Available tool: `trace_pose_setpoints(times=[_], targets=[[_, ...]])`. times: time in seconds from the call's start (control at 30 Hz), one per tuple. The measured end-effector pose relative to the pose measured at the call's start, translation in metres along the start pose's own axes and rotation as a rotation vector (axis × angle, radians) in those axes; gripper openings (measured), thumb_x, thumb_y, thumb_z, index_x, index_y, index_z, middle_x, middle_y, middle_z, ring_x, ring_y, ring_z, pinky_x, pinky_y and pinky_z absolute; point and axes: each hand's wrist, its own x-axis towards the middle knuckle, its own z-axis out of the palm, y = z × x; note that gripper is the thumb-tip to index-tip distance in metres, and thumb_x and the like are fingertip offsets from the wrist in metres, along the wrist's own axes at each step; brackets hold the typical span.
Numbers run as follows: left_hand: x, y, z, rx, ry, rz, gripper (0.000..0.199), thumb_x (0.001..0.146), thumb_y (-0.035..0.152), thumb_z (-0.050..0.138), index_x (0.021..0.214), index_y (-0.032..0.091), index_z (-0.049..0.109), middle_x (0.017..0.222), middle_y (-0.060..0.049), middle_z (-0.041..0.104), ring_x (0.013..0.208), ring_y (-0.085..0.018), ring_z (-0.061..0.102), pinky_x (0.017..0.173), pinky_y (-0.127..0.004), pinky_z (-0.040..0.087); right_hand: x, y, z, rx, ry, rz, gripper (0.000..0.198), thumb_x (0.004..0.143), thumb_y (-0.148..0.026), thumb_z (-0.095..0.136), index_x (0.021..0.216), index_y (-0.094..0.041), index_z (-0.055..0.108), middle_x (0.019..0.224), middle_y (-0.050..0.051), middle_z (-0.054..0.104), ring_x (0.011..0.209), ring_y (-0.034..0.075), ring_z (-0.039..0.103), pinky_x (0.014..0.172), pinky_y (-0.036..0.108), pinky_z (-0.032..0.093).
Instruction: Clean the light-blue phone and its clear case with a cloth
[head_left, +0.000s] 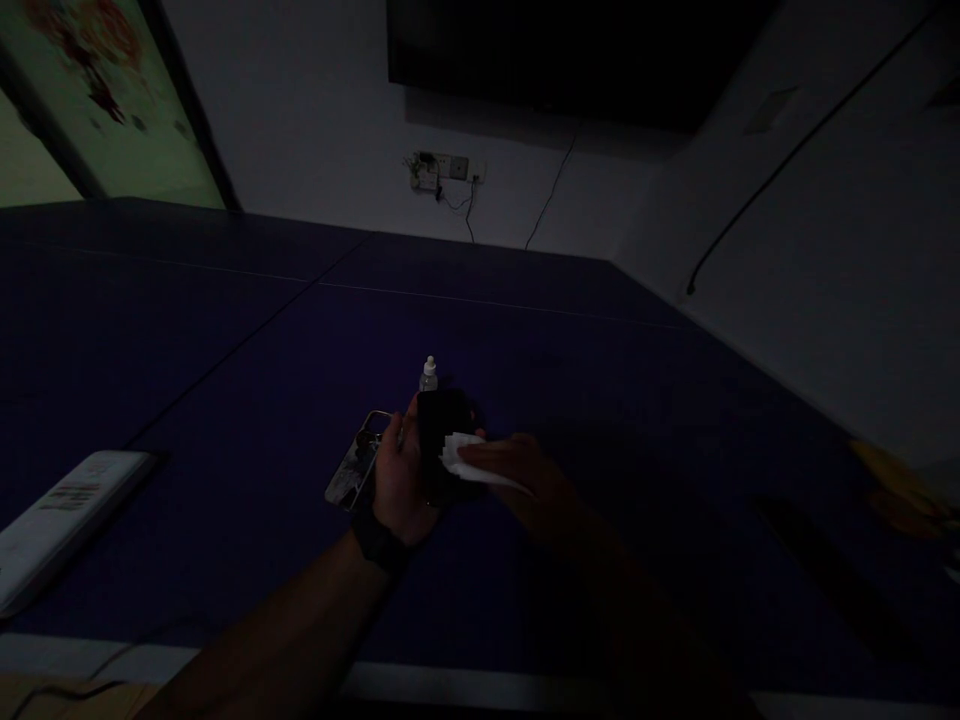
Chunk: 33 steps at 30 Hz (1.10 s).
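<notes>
My left hand (405,485) is wrapped round a dark phone (439,415), holding it upright with its flat black face toward me. In my right hand (525,470) is a folded white tissue (480,470), pressed against or just over the phone's face. Beyond the phone stands a small clear bottle (428,377) with a white dropper-like cap, its lower part hidden. A phone case (351,475) with a pale rim and a dark pattern lies on the table just left of my left hand. The dim light hides finer detail.
The blue-purple table (262,400) reaches the wall. A long white box (71,510) lies at the left. Toward the right are a dark flat strip (817,560) and something yellow (896,480). Sockets with cables (442,172) sit below a wall-mounted screen (570,60).
</notes>
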Motion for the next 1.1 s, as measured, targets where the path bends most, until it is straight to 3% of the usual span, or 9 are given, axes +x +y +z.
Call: trace_pose_setpoints(times=[0.13,0.23,0.37,0.47,0.53,0.7,0.83,1.0,1.1], targets=[[-0.008,-0.004,0.006,0.188,-0.101,0.048,0.059,0.1,0.054,0.055,0.155,0.036,0.045,0.132,-0.01,0.069,0.1,-0.028,0.073,0.085,-0.047,0.062,-0.004,0.017,0.0,0.287,0.497,0.447,0.048,0.097,-0.061,0.055,0.111,-0.022,0.079,0.101,0.009,0.081,0.095,0.03,0.077,0.081,0.043,0.063],[-0.012,-0.007,0.006,0.379,-0.107,0.091,0.064,0.096,0.052,0.063,0.156,0.045,0.042,0.138,-0.007,0.065,0.094,-0.026,0.072,0.075,-0.041,0.061,-0.003,0.032,0.0,0.308,0.647,0.542,0.053,0.097,-0.063,0.05,0.109,-0.019,0.077,0.091,0.01,0.079,0.091,0.032,0.077,0.077,0.046,0.064],[-0.017,-0.002,0.01,0.787,-0.23,0.18,0.052,0.096,0.041,0.067,0.147,0.034,0.06,0.139,-0.009,0.066,0.119,-0.03,0.063,0.106,-0.044,0.049,-0.003,0.048,-0.008,0.291,0.717,0.569,0.053,0.094,-0.062,0.055,0.115,-0.018,0.075,0.094,0.013,0.078,0.095,0.035,0.076,0.077,0.048,0.064],[-0.018,0.007,0.014,1.167,-0.437,0.264,0.038,0.091,0.031,0.072,0.128,0.03,0.076,0.139,-0.01,0.066,0.135,-0.036,0.051,0.125,-0.049,0.024,-0.003,0.05,-0.011,0.295,0.711,0.581,0.057,0.097,-0.063,0.049,0.118,-0.016,0.074,0.099,0.015,0.078,0.096,0.036,0.077,0.078,0.049,0.065],[-0.017,0.012,0.013,1.335,-0.513,0.285,0.035,0.087,0.029,0.074,0.122,0.031,0.079,0.137,-0.011,0.066,0.132,-0.04,0.05,0.125,-0.055,0.02,-0.003,0.047,-0.01,0.298,0.678,0.584,0.058,0.096,-0.065,0.05,0.113,-0.016,0.076,0.099,0.015,0.079,0.094,0.036,0.077,0.077,0.049,0.065],[-0.013,0.013,-0.001,1.372,-0.424,0.375,0.05,0.086,0.034,0.075,0.135,0.029,0.071,0.136,-0.013,0.066,0.131,-0.041,0.05,0.124,-0.057,0.021,0.0,0.034,-0.004,0.303,0.542,0.529,0.058,0.092,-0.07,0.056,0.105,-0.019,0.08,0.098,0.01,0.081,0.094,0.034,0.078,0.083,0.048,0.065],[-0.014,0.008,-0.012,1.446,-0.322,0.461,0.05,0.092,0.039,0.069,0.14,0.024,0.067,0.141,-0.015,0.063,0.133,-0.04,0.05,0.123,-0.054,0.024,0.002,0.018,-0.004,0.294,0.41,0.424,0.053,0.095,-0.065,0.059,0.12,-0.023,0.079,0.12,0.008,0.079,0.113,0.033,0.074,0.101,0.048,0.059],[-0.013,0.01,-0.018,1.54,-0.347,0.53,0.049,0.096,0.041,0.063,0.14,0.02,0.065,0.14,-0.017,0.064,0.131,-0.039,0.053,0.12,-0.052,0.031,-0.001,0.003,-0.01,0.244,0.251,0.139,0.046,0.106,-0.049,0.049,0.143,-0.027,0.065,0.146,0.006,0.067,0.137,0.026,0.062,0.118,0.044,0.047],[-0.01,0.013,-0.022,1.679,-0.396,0.577,0.052,0.1,0.043,0.056,0.144,0.017,0.059,0.141,-0.019,0.063,0.131,-0.037,0.054,0.118,-0.054,0.036,0.0,0.004,-0.01,0.23,0.213,0.098,0.044,0.107,-0.044,0.048,0.145,-0.028,0.063,0.147,0.006,0.065,0.137,0.025,0.062,0.118,0.043,0.047]])
